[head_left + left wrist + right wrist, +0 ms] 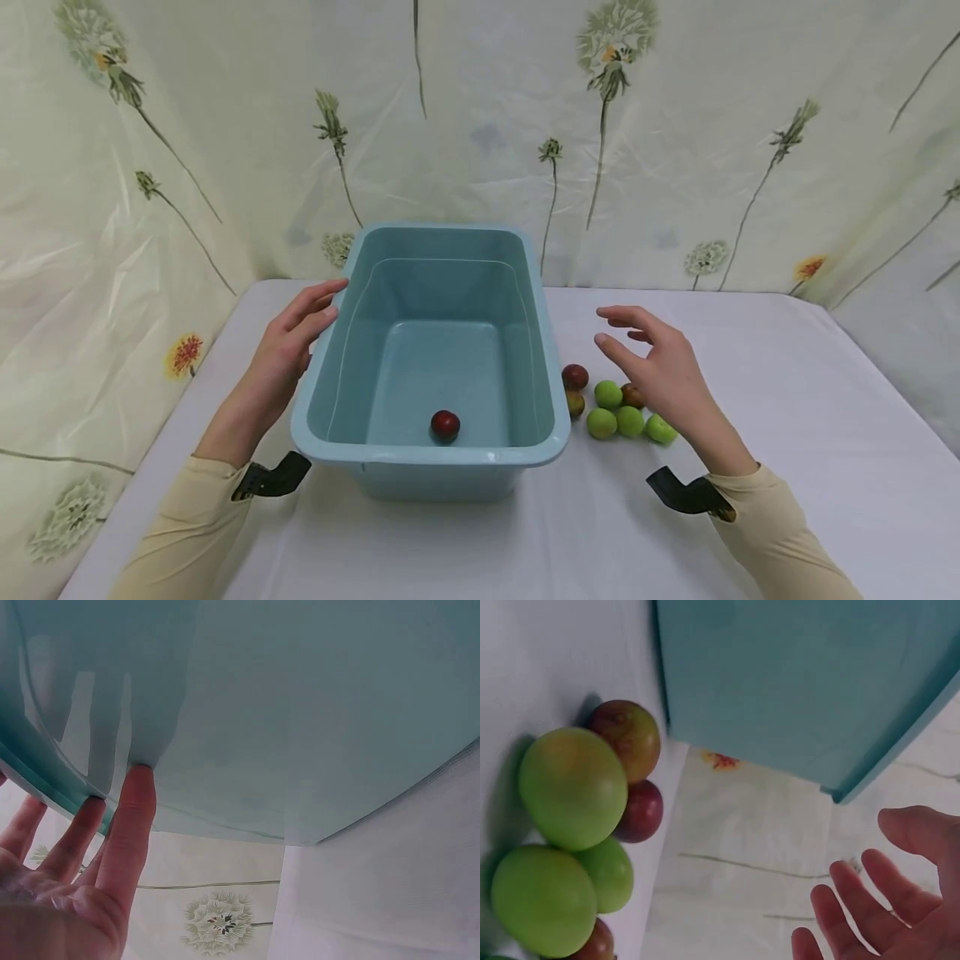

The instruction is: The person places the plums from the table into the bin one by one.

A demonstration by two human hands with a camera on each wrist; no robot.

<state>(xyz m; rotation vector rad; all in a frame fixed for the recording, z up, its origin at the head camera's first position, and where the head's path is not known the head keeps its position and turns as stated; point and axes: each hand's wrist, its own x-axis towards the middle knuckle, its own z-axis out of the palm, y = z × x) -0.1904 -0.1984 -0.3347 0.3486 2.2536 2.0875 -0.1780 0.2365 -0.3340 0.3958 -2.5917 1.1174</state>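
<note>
**Hands flank a blue tub on a white bench**

White cloth covers the bench (750,500), and a pale sheet printed with dandelions hangs behind it. At the middle stands a light blue plastic tub (330,392); one dark red fruit (445,424) lies on its floor near the front wall.

At the tub's left wall is the left hand (288,346), its fingers straight and spread. The left wrist view shows the fingertips (139,787) touching the outside of the tub just under the rim; they hold nothing.

Over the bench to the right of the tub hovers the right hand (663,371), fingers relaxed and apart, palm turned toward the tub, holding nothing. Beside and partly under it lies a cluster of small fruits (615,400), some green, some red-brown, close together just beside the tub's right wall.
</note>
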